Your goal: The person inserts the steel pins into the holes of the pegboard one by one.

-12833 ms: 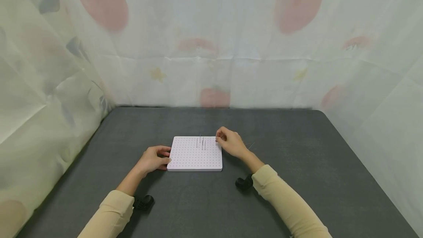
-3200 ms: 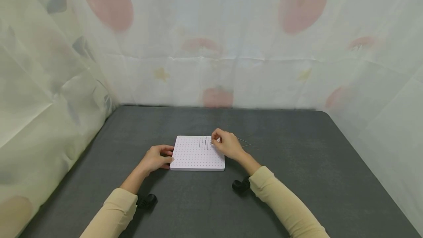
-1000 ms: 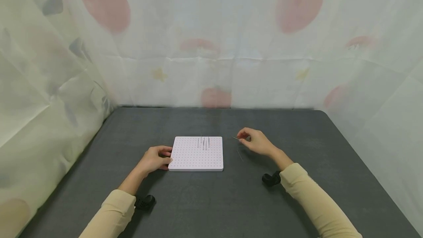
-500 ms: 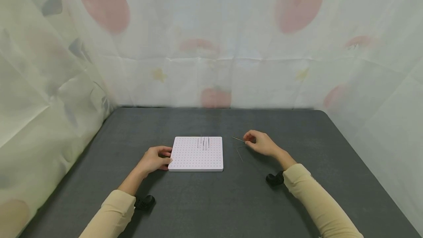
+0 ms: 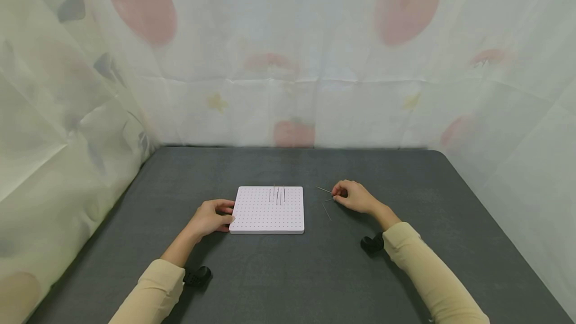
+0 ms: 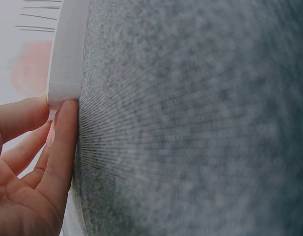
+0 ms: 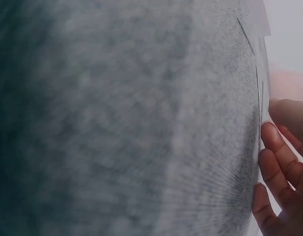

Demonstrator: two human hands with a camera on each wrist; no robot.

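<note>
A white pegboard point(image 5: 256, 220) with a grid of small holes lies on the table, and several thin metal pins point(image 5: 284, 195) stand upright near its far edge. My left hand point(image 5: 210, 218) pinches the board's left edge; in the left wrist view the thumb is on top of the board's corner point(image 6: 68, 59) and a finger is against its side. Low over the table right of the board is my right hand point(image 5: 355, 197), its fingertips right at the end of a loose pin point(image 5: 323, 190). In the right wrist view a gap shows between thumb and index fingertip point(image 7: 269, 129).
Another loose pin point(image 5: 326, 211) lies on the dark grey table point(image 5: 279, 279), between the board and my right hand. Black wrist devices point(image 5: 198, 276) hang by both sleeves. A pale printed curtain point(image 5: 288, 104) rises behind the table and along its sides.
A further pin has joined those standing in the board since the earliest frame. My right hand has left the board for the loose pins and, in the last second, shifted slightly right and lower.
</note>
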